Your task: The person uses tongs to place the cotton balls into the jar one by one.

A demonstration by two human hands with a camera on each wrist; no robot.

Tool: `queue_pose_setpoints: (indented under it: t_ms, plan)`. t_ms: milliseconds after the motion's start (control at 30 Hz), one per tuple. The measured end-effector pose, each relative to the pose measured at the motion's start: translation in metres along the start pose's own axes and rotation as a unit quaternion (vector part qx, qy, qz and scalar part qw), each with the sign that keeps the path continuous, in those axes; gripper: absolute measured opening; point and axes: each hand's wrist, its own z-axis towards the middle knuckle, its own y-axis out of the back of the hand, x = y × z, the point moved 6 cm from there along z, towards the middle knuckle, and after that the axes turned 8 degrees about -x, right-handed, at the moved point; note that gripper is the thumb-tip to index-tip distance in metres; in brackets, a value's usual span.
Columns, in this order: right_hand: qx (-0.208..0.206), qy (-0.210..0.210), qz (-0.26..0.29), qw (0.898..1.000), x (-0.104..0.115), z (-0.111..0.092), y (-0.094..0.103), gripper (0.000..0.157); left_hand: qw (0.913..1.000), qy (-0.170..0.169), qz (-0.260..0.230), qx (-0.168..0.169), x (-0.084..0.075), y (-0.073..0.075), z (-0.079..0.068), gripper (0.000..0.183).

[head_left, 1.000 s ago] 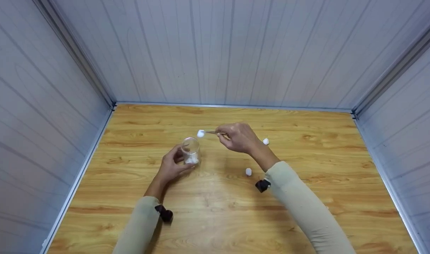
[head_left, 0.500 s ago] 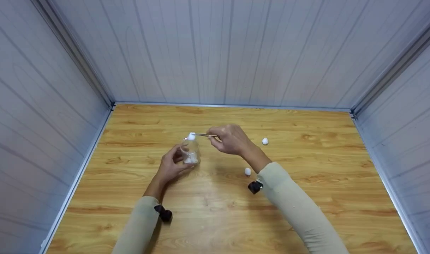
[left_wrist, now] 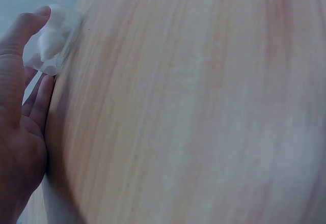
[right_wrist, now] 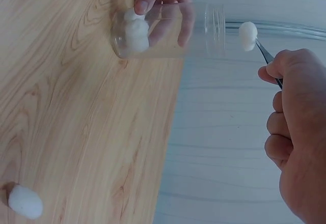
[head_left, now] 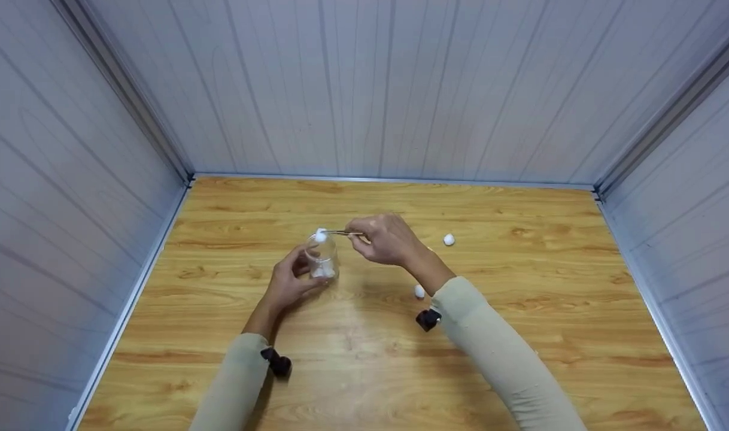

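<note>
My left hand [head_left: 288, 281] grips a clear glass jar [head_left: 330, 257] that stands upright on the table, fingers and thumb round its lower part. Several white cotton balls [right_wrist: 136, 33] lie at the jar's bottom. With thumb and fingertips, my right hand [head_left: 383, 238] pinches a pair of metal tweezers [right_wrist: 266, 56]. Between the tweezers' tips is one cotton ball [right_wrist: 248, 35], just above the jar's mouth and apart from the rim in the right wrist view. The left wrist view shows my left thumb [left_wrist: 38, 23] against the glass.
Two loose cotton balls lie on the wooden table [head_left: 364, 371]: one cotton ball [head_left: 449, 239] beyond my right wrist, another cotton ball [head_left: 419, 291] beside the right sleeve. Pale panel walls [head_left: 364, 90] enclose the table at the back and both sides.
My right hand has moved left, bringing the tweezers and cotton ball from right of the jar to over its mouth. The left hand and jar have stayed in place.
</note>
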Motion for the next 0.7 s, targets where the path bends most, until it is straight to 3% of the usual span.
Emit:
queue_pose_setpoints:
  t_ms: [700]
  plan:
    - [0.010,-0.002,0.009,1.000,0.0047,-0.0002,0.0027,0.021,1.0000,0.005,-0.002,-0.004,0.0009,0.0005,-0.0007,0.073]
